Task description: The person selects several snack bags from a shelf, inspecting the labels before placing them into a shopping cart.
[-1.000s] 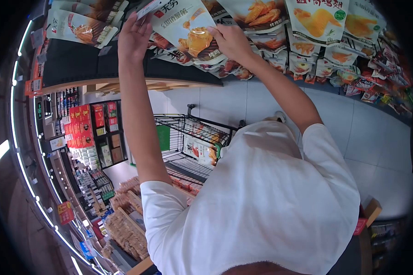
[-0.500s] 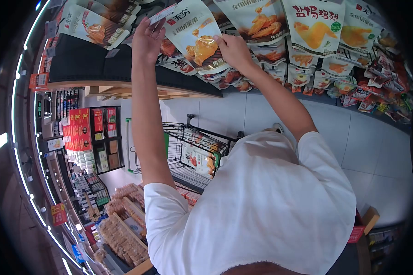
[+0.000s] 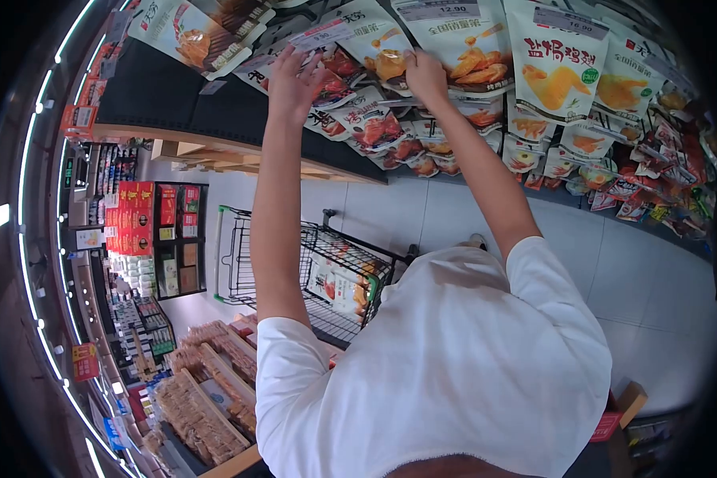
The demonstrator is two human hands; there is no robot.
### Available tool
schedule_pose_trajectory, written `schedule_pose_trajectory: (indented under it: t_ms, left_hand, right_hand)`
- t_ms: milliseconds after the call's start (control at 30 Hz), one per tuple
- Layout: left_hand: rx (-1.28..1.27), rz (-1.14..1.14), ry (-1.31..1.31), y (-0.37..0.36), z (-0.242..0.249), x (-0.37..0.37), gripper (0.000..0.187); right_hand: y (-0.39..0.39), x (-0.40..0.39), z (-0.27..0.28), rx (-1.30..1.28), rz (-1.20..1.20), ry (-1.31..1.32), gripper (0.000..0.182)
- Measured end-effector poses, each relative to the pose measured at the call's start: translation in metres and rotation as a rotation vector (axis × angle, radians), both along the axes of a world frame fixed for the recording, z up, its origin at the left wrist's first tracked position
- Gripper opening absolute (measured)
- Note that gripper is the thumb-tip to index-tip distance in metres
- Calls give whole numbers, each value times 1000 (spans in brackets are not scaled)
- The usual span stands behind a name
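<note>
Step rn looks like handling one hanging item, imo: the right hand [image 3: 429, 78] has the right edge of a white foil pouch with a roast chicken pic [image 3: 389, 64] pinched b/w thumb and fingers, while the left hand [image 3: 293, 89] is open, fingers spread, just under a white-and-pink price tag [image 3: 323, 34]. Can't tell if it's touching the tag. Pouch is up on the display, partly behind that tag, w/ a similar white pouch w/ a chicken wings pic [image 3: 474, 64] just to its right. Any move w/ it calls for a firm pinch on the edge and a bit of care around the tag and neighbors, I'd say. Surface-wise, there's a black-covered surface w/ a wood edge [image 3: 167, 88] to the left of the hands. Room is a supermarket afaict: pale gray tile floor [image 3: 382, 207], a black wire cart w/ green trim [image 3: 331, 239] below the display w/ some white printed pouches [image 3: 338, 288] inside, a stack of red boxes [image 3: 131, 219], tan packaged goods in wood-edged bins [image 3: 187, 406], plus long strip lights on the left, approx. curved by the lens.
</note>
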State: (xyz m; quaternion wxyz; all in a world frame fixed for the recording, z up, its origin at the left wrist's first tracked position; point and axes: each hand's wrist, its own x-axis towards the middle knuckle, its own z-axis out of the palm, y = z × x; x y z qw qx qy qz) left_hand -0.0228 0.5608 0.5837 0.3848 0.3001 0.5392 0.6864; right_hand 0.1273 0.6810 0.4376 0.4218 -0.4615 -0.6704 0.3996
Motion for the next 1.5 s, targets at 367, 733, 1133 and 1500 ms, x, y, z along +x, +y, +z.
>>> schedule_pose_trajectory:
  t_ms: [367, 733, 1133, 1500]
  left_hand:
    - [-314, 173, -384, -190, -171, -34, 35]
    - [-462, 863, -1002, -494, -402, 35, 18]
    - [-185, 1037, -1121, -505, -439, 80, 19]
    - [-217, 680, -868, -493, -379, 47, 23]
  right_hand:
    - [-110, 10, -12, 406, -192, 235, 42]
    - [-39, -133, -19, 327, 265, 135, 61]
    - [-39, -163, -16, 135, 460, 158, 30]
    - [-130, -95, 37, -581, 996, 263, 23]
